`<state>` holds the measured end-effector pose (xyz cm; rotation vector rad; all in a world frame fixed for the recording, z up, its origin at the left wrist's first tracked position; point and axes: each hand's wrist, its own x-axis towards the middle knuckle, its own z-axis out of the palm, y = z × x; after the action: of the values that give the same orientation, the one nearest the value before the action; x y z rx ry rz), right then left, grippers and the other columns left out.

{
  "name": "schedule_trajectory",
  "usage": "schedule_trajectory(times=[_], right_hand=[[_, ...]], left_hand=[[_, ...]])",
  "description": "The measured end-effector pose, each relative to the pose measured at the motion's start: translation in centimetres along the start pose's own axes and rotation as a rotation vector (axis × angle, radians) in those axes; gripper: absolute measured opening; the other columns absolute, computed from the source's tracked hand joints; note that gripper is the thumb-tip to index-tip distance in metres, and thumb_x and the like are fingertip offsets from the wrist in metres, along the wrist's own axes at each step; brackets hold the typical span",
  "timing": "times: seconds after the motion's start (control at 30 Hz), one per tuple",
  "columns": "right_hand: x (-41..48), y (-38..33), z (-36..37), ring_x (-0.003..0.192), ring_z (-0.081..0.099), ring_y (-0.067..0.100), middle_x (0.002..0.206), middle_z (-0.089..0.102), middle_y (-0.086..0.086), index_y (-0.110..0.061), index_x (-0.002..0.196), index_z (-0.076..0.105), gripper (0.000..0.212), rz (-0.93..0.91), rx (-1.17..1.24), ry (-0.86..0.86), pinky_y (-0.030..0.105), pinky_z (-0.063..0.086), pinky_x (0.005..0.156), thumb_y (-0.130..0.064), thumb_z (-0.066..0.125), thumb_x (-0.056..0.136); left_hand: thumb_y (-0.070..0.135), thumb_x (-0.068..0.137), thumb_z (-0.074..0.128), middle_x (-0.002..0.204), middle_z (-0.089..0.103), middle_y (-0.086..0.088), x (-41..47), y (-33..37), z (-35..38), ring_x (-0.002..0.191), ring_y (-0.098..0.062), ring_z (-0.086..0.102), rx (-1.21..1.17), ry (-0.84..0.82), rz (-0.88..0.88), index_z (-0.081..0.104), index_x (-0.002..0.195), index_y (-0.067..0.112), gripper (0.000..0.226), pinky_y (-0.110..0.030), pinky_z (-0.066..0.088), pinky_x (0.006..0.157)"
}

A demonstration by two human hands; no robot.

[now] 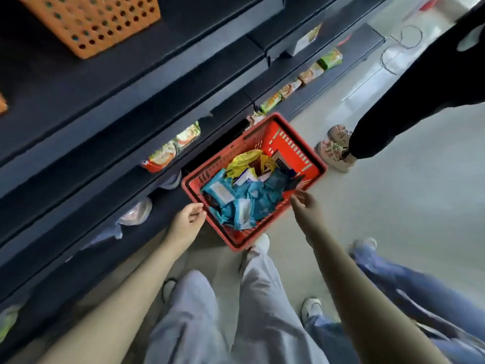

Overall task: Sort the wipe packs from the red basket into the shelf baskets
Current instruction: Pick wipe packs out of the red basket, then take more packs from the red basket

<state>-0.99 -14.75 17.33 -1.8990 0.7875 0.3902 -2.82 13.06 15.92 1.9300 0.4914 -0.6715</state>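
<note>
— Pale floor (393, 206) runs along a dark shelf (105, 101). Where is the basket?

— Red basket (301, 153) stands on that floor, close against the shelf's lowest tier, turned cornerwise to the person.

— And the packs?

— All inside it. Blue packs (236, 203) lie heaped and overlapping in the near half. Yellow packs (244, 158) sit behind them, and a dark pack (284, 164) is near the far wall.

— The hands?

— Left hand (189, 219) is at the basket's left rim, fingers loosely curled with nothing in them. Whether the thumb touches the rim I cannot tell. Right hand (304, 206) hovers over the near right rim, fingers relaxed and slightly spread, also empty.

— What lies further out?

— Grey trousers (262, 298) of the person fill the bottom, and a white shoe (262, 240) sits just beside the basket's near corner. Red-and-white packets (168, 153) line a shelf edge left of the basket, and green packets (329, 59) line another farther along to the right. An orange basket (89, 22) with round holes sits on an upper tier at top left.

— Anyone else?

— Two people. One, in black trousers (420, 88) and pale sneakers (333, 151), stands beyond the basket. The other, in blue jeans (420, 279), stands at the right. Wire loops (401, 46) lie on the floor at top right.
</note>
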Motion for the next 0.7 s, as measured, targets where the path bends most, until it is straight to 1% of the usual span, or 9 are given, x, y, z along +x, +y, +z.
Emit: schedule_trajectory(times=[0.07, 0.2, 0.3, 0.37, 0.43, 0.5, 0.53, 0.6, 0.7], right_hand=[[4.1, 0.3, -0.3, 0.104, 0.062, 0.02, 0.12, 0.066, 0.01, -0.009, 0.122, 0.06, 0.03, 0.01, -0.049, -0.034, 0.043, 0.052, 0.094, -0.022, 0.056, 0.095], [12.2, 0.9, 0.9, 0.106, 0.064, 0.026, 0.12, 0.066, 0.007, -0.012, 0.123, 0.061, 0.05, 0.03, -0.109, -0.037, 0.048, 0.054, 0.092, -0.041, 0.055, 0.082], [17.8, 2.1, 2.8, 0.115, 0.059, 0.023, 0.129, 0.061, 0.006, -0.014, 0.131, 0.056, 0.043, 0.067, -0.131, -0.015, 0.039, 0.049, 0.099, -0.035, 0.057, 0.093], [21.4, 3.4, 3.9, 0.12, 0.054, 0.024, 0.133, 0.058, 0.007, -0.012, 0.134, 0.053, 0.043, 0.071, -0.188, -0.004, 0.029, 0.042, 0.096, -0.033, 0.055, 0.097], [24.2, 4.1, 4.9, 0.127, 0.05, 0.025, 0.138, 0.055, 0.008, -0.011, 0.138, 0.05, 0.047, 0.086, -0.205, 0.008, 0.026, 0.037, 0.095, -0.034, 0.054, 0.097], [26.6, 4.8, 5.7, 0.132, 0.046, 0.026, 0.143, 0.051, 0.008, -0.01, 0.142, 0.046, 0.053, 0.099, -0.204, 0.023, 0.027, 0.036, 0.101, -0.037, 0.053, 0.097], [27.5, 5.1, 6.1, 0.133, 0.045, 0.026, 0.145, 0.049, 0.008, -0.011, 0.143, 0.044, 0.055, 0.1, -0.2, 0.025, 0.029, 0.037, 0.103, -0.038, 0.053, 0.096], [28.9, 5.8, 7.0, 0.13, 0.048, 0.027, 0.142, 0.051, 0.008, -0.014, 0.143, 0.044, 0.056, 0.105, -0.176, 0.024, 0.032, 0.041, 0.101, -0.041, 0.054, 0.096], [29.9, 6.9, 7.8, 0.127, 0.05, 0.03, 0.138, 0.053, 0.009, -0.018, 0.141, 0.046, 0.056, 0.123, -0.171, 0.011, 0.038, 0.044, 0.102, -0.048, 0.053, 0.095]], left_hand=[[0.014, 0.097, 0.057, 0.127, 0.06, -0.014, 3.1, -0.5, 2.8, 0.118, -0.026, 0.057, -0.008, -0.001, -0.078, 0.056, 0.128, 0.004, 0.033, -0.026, 0.041, 0.094], [0.02, 0.094, 0.061, 0.129, 0.06, -0.009, 9.4, -1.4, 7.0, 0.115, -0.022, 0.057, 0.032, -0.001, -0.121, 0.056, 0.131, 0.009, 0.038, -0.033, 0.044, 0.101], [0.025, 0.095, 0.059, 0.132, 0.055, -0.003, 14.7, -2.1, 9.3, 0.121, -0.02, 0.054, 0.043, -0.037, -0.146, 0.052, 0.135, 0.012, 0.042, -0.031, 0.042, 0.102], [0.022, 0.097, 0.057, 0.133, 0.054, -0.004, 18.0, -2.1, 10.7, 0.117, -0.017, 0.056, 0.01, -0.054, -0.171, 0.05, 0.136, 0.009, 0.042, -0.021, 0.041, 0.092], [0.024, 0.097, 0.057, 0.133, 0.052, -0.004, 21.0, -2.0, 11.6, 0.107, -0.012, 0.058, 0.031, -0.057, -0.159, 0.047, 0.139, 0.01, 0.045, -0.015, 0.044, 0.083], [0.031, 0.096, 0.058, 0.144, 0.045, -0.003, 23.7, -2.0, 12.2, 0.123, -0.016, 0.05, 0.09, -0.038, -0.127, 0.043, 0.142, 0.015, 0.051, -0.029, 0.045, 0.097], [0.032, 0.095, 0.059, 0.148, 0.042, -0.003, 24.8, -2.0, 12.3, 0.131, -0.018, 0.044, 0.098, -0.02, -0.116, 0.041, 0.144, 0.017, 0.054, -0.035, 0.042, 0.104], [0.03, 0.094, 0.062, 0.148, 0.043, -0.003, 26.6, -2.1, 12.3, 0.134, -0.019, 0.043, 0.052, 0.039, -0.104, 0.038, 0.145, 0.018, 0.058, -0.031, 0.036, 0.107], [0.025, 0.093, 0.064, 0.139, 0.05, 0.001, 28.1, -2.2, 12.9, 0.128, -0.016, 0.047, -0.027, 0.079, -0.074, 0.042, 0.143, 0.017, 0.055, -0.025, 0.037, 0.102]])
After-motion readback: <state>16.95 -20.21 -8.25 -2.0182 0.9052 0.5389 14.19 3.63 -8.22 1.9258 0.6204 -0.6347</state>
